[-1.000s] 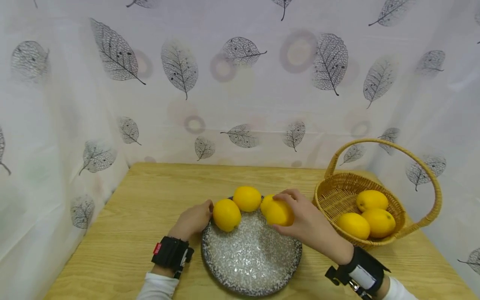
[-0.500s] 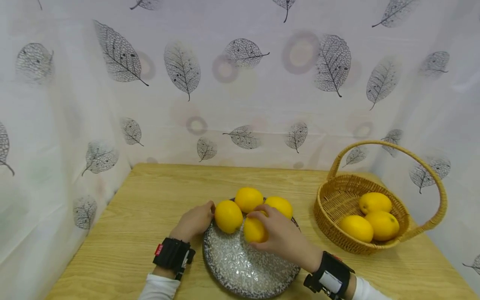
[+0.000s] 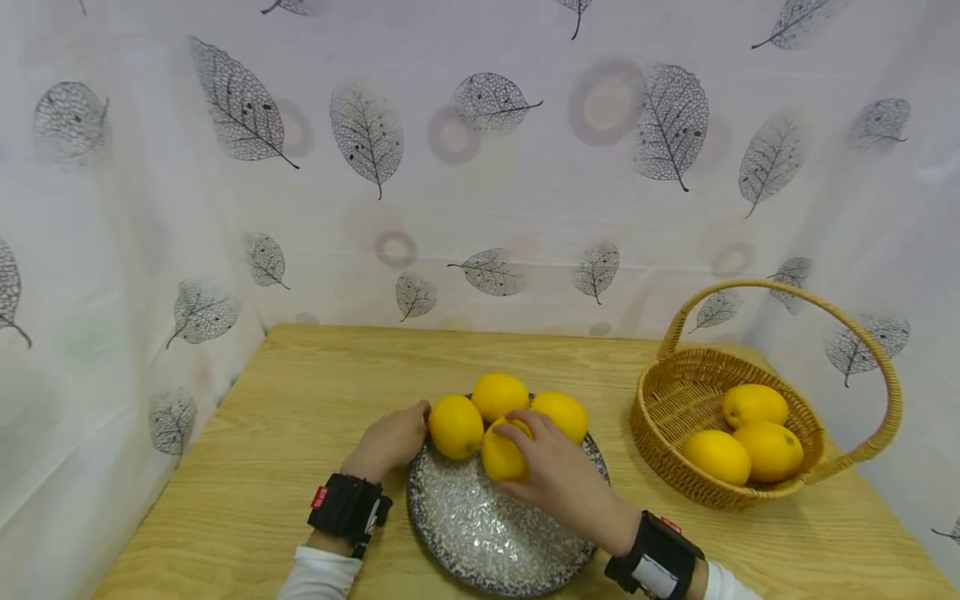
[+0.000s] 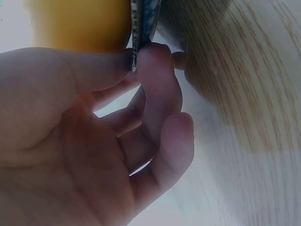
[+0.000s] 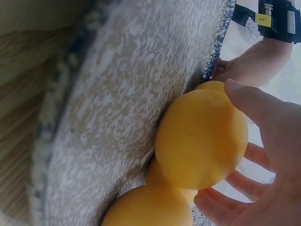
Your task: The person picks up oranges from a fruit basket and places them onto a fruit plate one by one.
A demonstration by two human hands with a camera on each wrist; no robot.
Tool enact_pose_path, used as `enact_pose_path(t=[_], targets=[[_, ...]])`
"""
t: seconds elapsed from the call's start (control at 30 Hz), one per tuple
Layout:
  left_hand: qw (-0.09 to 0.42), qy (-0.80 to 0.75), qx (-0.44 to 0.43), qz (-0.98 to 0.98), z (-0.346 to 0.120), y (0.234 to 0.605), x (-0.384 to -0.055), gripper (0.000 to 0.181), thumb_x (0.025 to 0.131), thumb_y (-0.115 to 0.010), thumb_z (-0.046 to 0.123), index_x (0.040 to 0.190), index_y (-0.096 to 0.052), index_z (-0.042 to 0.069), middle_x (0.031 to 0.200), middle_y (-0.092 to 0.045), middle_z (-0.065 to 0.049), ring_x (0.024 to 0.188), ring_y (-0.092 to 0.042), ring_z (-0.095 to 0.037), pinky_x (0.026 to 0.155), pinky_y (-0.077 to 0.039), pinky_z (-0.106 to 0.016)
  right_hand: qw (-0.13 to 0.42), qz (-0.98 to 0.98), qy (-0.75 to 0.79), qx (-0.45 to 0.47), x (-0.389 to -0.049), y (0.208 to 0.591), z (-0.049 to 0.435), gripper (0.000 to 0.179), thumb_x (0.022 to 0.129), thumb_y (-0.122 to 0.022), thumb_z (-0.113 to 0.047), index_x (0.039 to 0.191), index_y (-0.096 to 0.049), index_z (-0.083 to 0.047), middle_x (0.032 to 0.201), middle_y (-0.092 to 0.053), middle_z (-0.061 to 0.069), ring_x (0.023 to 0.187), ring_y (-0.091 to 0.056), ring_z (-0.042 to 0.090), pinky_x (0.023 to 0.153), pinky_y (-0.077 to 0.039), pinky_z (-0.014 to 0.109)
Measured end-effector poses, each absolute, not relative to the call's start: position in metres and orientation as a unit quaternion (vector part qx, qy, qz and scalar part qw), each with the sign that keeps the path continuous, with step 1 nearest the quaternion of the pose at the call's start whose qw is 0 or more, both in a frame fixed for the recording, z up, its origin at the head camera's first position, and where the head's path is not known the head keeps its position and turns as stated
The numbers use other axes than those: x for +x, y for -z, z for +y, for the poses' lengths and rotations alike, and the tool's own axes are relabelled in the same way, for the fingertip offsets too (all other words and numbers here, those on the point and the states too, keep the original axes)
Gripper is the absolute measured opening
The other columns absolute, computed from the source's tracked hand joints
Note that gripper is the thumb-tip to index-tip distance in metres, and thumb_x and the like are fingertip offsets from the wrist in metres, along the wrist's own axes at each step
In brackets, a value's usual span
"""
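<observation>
A round speckled grey plate (image 3: 502,533) with a dark rim lies on the wooden table. My left hand (image 3: 390,442) pinches its left rim; the left wrist view shows the thumb and index finger on either side of the rim (image 4: 146,19). My right hand (image 3: 566,479) holds a yellow lemon (image 5: 202,139) over the plate, the thumb on one side and the fingers curled along the other. Close behind that lemon, a left lemon (image 3: 455,427), a middle lemon (image 3: 500,395) and a right lemon (image 3: 564,415) sit along the plate's back edge.
At the right stands a wicker basket (image 3: 663,450) with a tall arched handle (image 3: 892,400). Inside lie a back lemon (image 3: 755,404), a front lemon (image 3: 717,457) and a right lemon (image 3: 770,451). A leaf-patterned curtain (image 3: 487,200) hangs behind the table (image 3: 322,367).
My right hand has carried its lemon leftward from in front of the back right lemon to beside the left and middle ones. The left hand has stayed at the rim.
</observation>
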State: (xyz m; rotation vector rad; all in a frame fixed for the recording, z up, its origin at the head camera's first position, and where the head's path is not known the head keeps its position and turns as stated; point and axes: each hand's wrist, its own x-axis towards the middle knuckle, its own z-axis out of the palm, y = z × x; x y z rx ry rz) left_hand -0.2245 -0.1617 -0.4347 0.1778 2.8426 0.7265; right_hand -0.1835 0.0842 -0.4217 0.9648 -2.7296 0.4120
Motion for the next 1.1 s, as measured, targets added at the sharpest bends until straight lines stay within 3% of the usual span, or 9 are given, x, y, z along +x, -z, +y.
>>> enact_pose_path(t=[0.2,0.73,1.1], targets=[[0.097,-0.245,0.065,0.963,-0.1621,0.4349,-0.224,0.029,0.101,-0.04,0.013,0.122,-0.057,0.003,0.103,-0.071,-0.017,0.074,-0.053,-0.023,0.067,-0.047,-0.04,0.107,-0.928,-0.13,0.331,-0.1828,0.4207,0.086,0.065,0.073,-0.079,-0.041,0.13,-0.057,-0.017,0.135,-0.056,0.01,0.122,-0.051,0.023,0.1,-0.051,0.044],[0.09,-0.237,0.068,0.965,-0.1623,0.4373,-0.224,0.032,0.1,-0.041,0.013,0.127,-0.055,0.003,0.113,-0.071,-0.02,0.08,-0.057,-0.022,0.074,-0.052,-0.045,0.1,-0.932,-0.131,0.323,-0.1817,0.42,0.0876,0.066,0.073,-0.08,-0.04,0.131,-0.056,-0.02,0.137,-0.055,0.008,0.124,-0.05,0.023,0.102,-0.049,0.045],[0.093,-0.243,0.068,0.963,-0.1612,0.438,-0.2238,0.034,0.1,-0.04,0.013,0.129,-0.054,0.002,0.112,-0.07,-0.019,0.079,-0.055,-0.024,0.07,-0.048,-0.041,0.098,-0.933,-0.132,0.32,-0.1809,0.4199,0.0876,0.065,0.073,-0.08,-0.038,0.131,-0.056,-0.021,0.137,-0.055,0.009,0.124,-0.051,0.023,0.101,-0.05,0.045]])
